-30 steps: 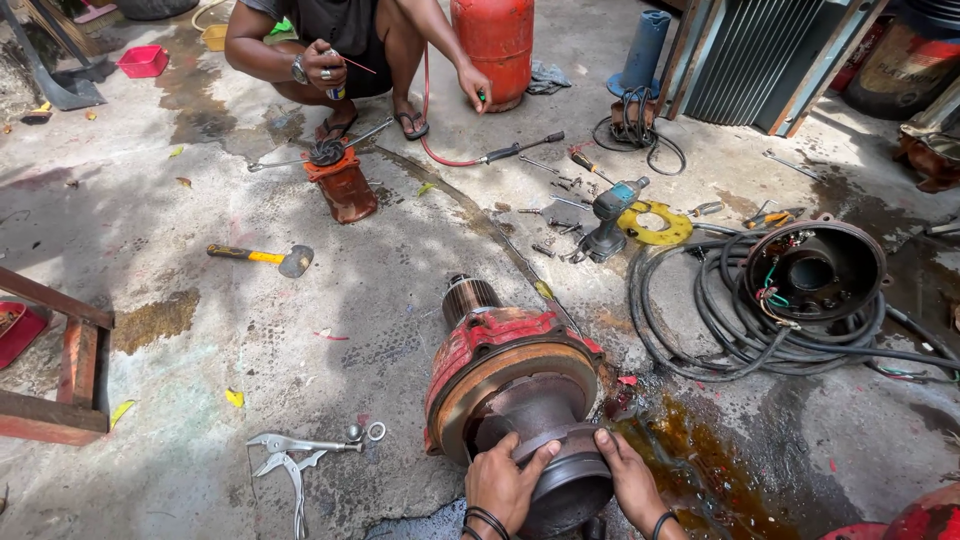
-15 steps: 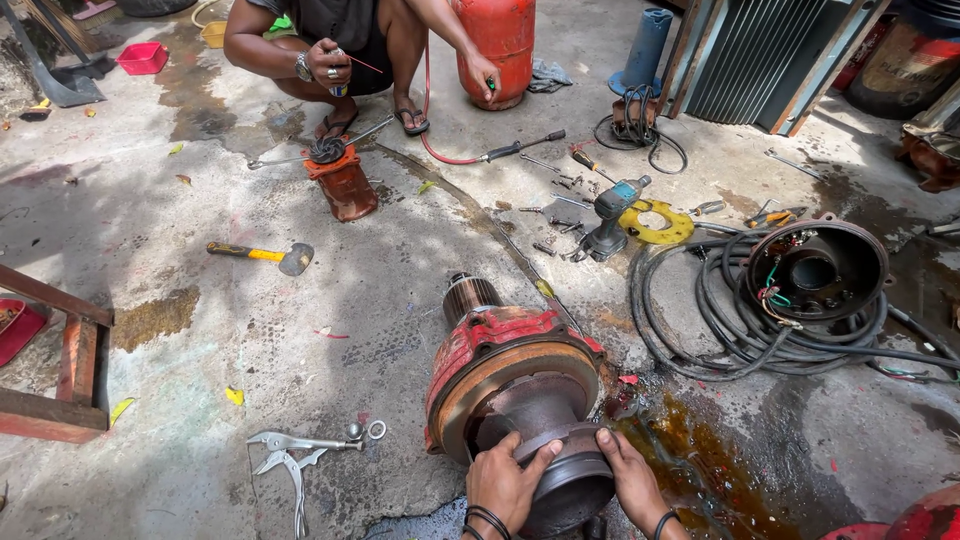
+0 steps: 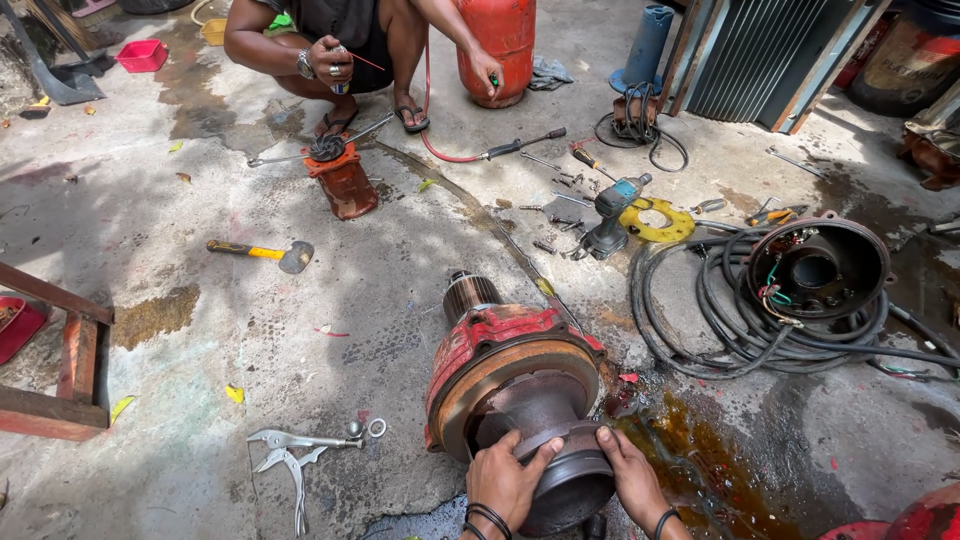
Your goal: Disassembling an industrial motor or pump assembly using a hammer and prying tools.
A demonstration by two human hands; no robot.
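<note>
Both hands are gripping the same part: the left hand (image 3: 505,480) is curling its fingers over the left side of a dark round metal hub (image 3: 565,470), and the right hand (image 3: 632,478) is closing on its right side, thumbs lying across the rim. Each wrist is wearing dark bands.

The hub is sitting at the near end of a red motor assembly (image 3: 515,385) that is lying on its side on the concrete floor (image 3: 200,340), close to the floor's near edge and a little right of centre. The assembly's red paint is looking chipped and grimy, a broad rust-coloured ring is facing the camera, and a ribbed steel shaft end (image 3: 470,293) is sticking out at the far side. Brown oil (image 3: 690,460) is pooling on the floor just right of it.

Near the left of the assembly, locking pliers (image 3: 290,450) and two small rings are lying on the floor. A yellow-handled hammer (image 3: 262,254) is lying further away toward the left edge. Toward the right edge, black cable (image 3: 720,320) is coiling around a round motor housing (image 3: 818,268), with a cordless drill (image 3: 612,215) beside a yellow disc. At the far edge another person (image 3: 340,50) is squatting next to a red gas cylinder (image 3: 497,45), one hand resting on it.
</note>
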